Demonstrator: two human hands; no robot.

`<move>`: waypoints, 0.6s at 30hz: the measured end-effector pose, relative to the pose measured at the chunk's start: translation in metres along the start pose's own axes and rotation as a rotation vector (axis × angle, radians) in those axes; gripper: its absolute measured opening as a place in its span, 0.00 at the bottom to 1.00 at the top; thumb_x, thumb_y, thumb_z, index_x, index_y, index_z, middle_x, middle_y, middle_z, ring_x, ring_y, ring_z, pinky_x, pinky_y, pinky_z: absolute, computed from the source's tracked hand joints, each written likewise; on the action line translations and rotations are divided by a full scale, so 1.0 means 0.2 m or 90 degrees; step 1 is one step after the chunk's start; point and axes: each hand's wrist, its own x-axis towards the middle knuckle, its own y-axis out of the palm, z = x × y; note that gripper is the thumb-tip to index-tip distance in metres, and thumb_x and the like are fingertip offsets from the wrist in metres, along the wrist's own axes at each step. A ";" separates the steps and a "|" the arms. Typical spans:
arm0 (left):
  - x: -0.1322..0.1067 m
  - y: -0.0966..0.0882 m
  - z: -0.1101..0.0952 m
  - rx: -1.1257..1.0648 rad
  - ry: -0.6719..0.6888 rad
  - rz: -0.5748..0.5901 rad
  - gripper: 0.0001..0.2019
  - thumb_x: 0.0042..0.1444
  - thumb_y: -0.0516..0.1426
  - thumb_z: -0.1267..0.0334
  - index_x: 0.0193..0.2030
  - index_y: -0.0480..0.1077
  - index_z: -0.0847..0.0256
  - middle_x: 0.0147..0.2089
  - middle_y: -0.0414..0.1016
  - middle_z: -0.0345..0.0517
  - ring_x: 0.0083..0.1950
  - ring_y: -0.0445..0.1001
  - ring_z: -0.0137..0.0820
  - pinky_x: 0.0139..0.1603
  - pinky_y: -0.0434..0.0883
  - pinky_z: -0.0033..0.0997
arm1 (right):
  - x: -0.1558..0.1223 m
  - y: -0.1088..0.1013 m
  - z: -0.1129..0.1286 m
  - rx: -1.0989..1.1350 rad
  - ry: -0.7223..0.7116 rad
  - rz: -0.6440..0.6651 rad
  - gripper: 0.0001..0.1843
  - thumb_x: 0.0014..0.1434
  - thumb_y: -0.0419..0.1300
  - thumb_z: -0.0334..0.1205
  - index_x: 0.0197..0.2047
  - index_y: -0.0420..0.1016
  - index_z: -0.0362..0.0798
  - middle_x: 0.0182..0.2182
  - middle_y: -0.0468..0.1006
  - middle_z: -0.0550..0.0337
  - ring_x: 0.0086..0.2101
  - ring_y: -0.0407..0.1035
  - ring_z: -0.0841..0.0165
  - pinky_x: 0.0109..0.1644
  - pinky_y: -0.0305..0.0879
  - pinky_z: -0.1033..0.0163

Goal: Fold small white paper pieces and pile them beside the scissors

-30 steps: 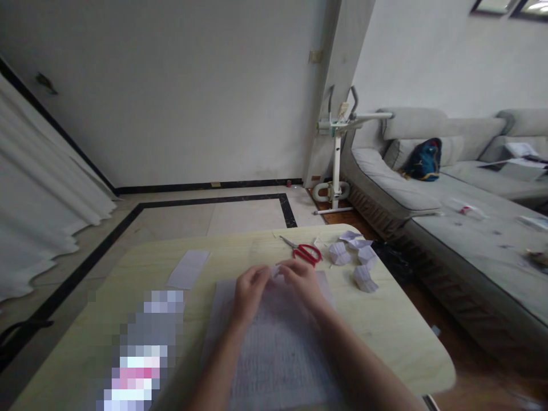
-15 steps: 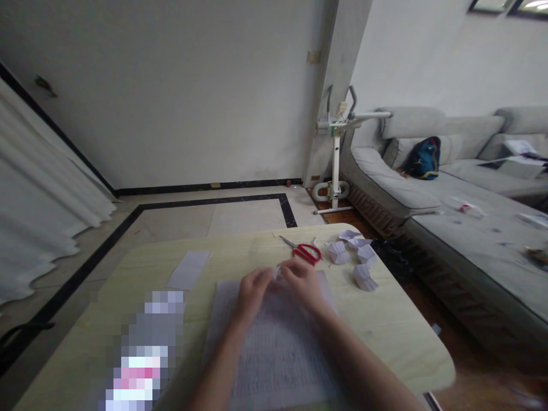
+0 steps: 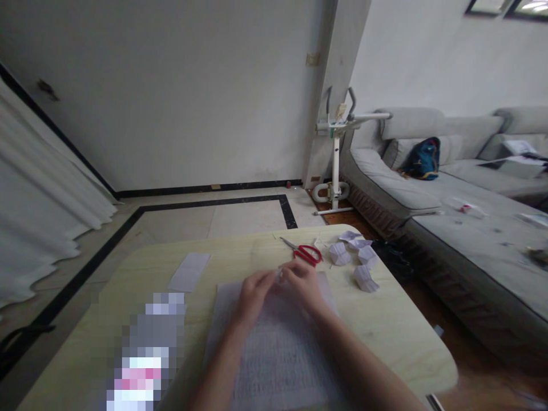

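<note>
My left hand [image 3: 256,290] and my right hand [image 3: 303,281] meet fingertip to fingertip above a large written sheet of paper [image 3: 280,362]. Pinched between them is a small white piece of paper [image 3: 278,275], mostly hidden by the fingers, so its shape is unclear. Just beyond my right hand lies a pair of scissors [image 3: 309,254] with red handles, its blades pointing to the far left. Several folded paper pieces [image 3: 340,254] are grouped to the right of the scissors. A plain paper rectangle [image 3: 189,272] rests on the left, apart from my left hand.
The light wooden table [image 3: 398,337] has rounded corners. A blurred-out object [image 3: 149,337] occupies its left side. Past the table stand a white exercise machine [image 3: 336,160] and a grey sofa [image 3: 462,240] with a blue backpack [image 3: 424,158]. A pale curtain [image 3: 47,182] hangs at left.
The view has shifted very slightly. Both hands stay together over the sheet with the small paper between their fingertips; the fingers have barely moved.
</note>
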 end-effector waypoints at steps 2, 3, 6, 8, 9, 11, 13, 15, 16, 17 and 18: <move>0.00 0.00 0.00 0.018 -0.001 0.001 0.15 0.51 0.58 0.54 0.36 0.76 0.65 0.36 0.78 0.49 0.34 0.74 0.33 0.35 0.70 0.28 | 0.00 0.00 -0.01 0.010 0.022 -0.003 0.07 0.50 0.58 0.35 0.26 0.76 0.45 0.21 0.75 0.60 0.26 0.69 0.69 0.31 0.64 0.66; 0.00 0.00 0.00 0.028 -0.001 -0.004 0.15 0.51 0.58 0.54 0.36 0.77 0.65 0.37 0.78 0.49 0.34 0.74 0.33 0.35 0.70 0.28 | 0.00 0.01 -0.02 0.013 0.034 0.000 0.07 0.50 0.58 0.35 0.27 0.77 0.45 0.22 0.76 0.59 0.26 0.69 0.68 0.31 0.64 0.66; 0.01 -0.01 0.01 0.048 0.008 -0.028 0.16 0.51 0.58 0.54 0.37 0.77 0.65 0.37 0.79 0.50 0.34 0.75 0.34 0.34 0.71 0.29 | 0.00 0.01 -0.04 0.017 0.060 0.012 0.09 0.51 0.58 0.38 0.30 0.78 0.45 0.25 0.77 0.57 0.29 0.71 0.67 0.31 0.65 0.65; 0.02 -0.01 0.02 0.062 0.016 -0.037 0.16 0.51 0.58 0.54 0.37 0.77 0.65 0.36 0.79 0.50 0.34 0.75 0.34 0.35 0.70 0.29 | 0.00 0.01 -0.04 0.017 0.063 0.010 0.09 0.51 0.59 0.40 0.31 0.79 0.44 0.27 0.78 0.56 0.29 0.71 0.66 0.31 0.65 0.65; 0.02 -0.01 0.02 0.072 0.021 -0.036 0.16 0.51 0.58 0.54 0.37 0.76 0.65 0.35 0.79 0.49 0.34 0.75 0.34 0.35 0.70 0.29 | 0.00 0.00 -0.03 0.015 0.062 0.009 0.09 0.51 0.59 0.40 0.31 0.79 0.44 0.26 0.78 0.56 0.29 0.71 0.66 0.31 0.65 0.65; 0.02 -0.01 0.02 0.089 0.029 -0.030 0.15 0.52 0.57 0.54 0.37 0.76 0.65 0.35 0.78 0.49 0.35 0.75 0.35 0.36 0.70 0.29 | 0.01 0.00 -0.02 0.006 0.058 0.013 0.09 0.51 0.60 0.40 0.30 0.79 0.44 0.25 0.77 0.57 0.28 0.70 0.67 0.31 0.64 0.66; 0.01 -0.01 0.02 0.097 0.035 -0.027 0.15 0.53 0.57 0.54 0.38 0.76 0.65 0.36 0.78 0.49 0.36 0.75 0.35 0.36 0.70 0.29 | 0.01 0.00 -0.02 -0.004 0.053 0.027 0.09 0.51 0.60 0.40 0.30 0.79 0.44 0.24 0.77 0.58 0.27 0.70 0.68 0.30 0.64 0.66; 0.01 -0.01 0.02 0.097 0.037 -0.026 0.16 0.53 0.57 0.54 0.37 0.76 0.65 0.36 0.78 0.50 0.35 0.75 0.35 0.36 0.70 0.29 | 0.01 0.00 -0.01 0.000 0.049 0.037 0.09 0.52 0.59 0.40 0.29 0.79 0.44 0.23 0.76 0.59 0.26 0.69 0.69 0.30 0.64 0.66; 0.01 -0.01 0.03 0.095 0.036 -0.026 0.16 0.52 0.57 0.53 0.37 0.76 0.65 0.36 0.79 0.50 0.35 0.75 0.35 0.36 0.70 0.29 | 0.02 0.00 -0.01 0.004 0.047 0.040 0.09 0.52 0.59 0.40 0.29 0.78 0.44 0.22 0.76 0.59 0.26 0.69 0.69 0.30 0.63 0.67; 0.01 -0.01 0.03 0.094 0.036 -0.028 0.16 0.52 0.57 0.53 0.36 0.76 0.65 0.36 0.79 0.50 0.34 0.75 0.35 0.35 0.70 0.29 | 0.02 0.00 0.00 0.009 0.046 0.044 0.10 0.52 0.59 0.41 0.29 0.78 0.44 0.22 0.75 0.59 0.26 0.69 0.69 0.30 0.63 0.67; 0.01 -0.01 0.03 0.095 0.035 -0.028 0.16 0.52 0.57 0.53 0.36 0.76 0.65 0.36 0.79 0.50 0.34 0.75 0.35 0.35 0.70 0.29 | 0.02 0.00 0.00 0.012 0.044 0.046 0.10 0.53 0.59 0.41 0.29 0.78 0.44 0.22 0.75 0.59 0.26 0.68 0.69 0.30 0.63 0.67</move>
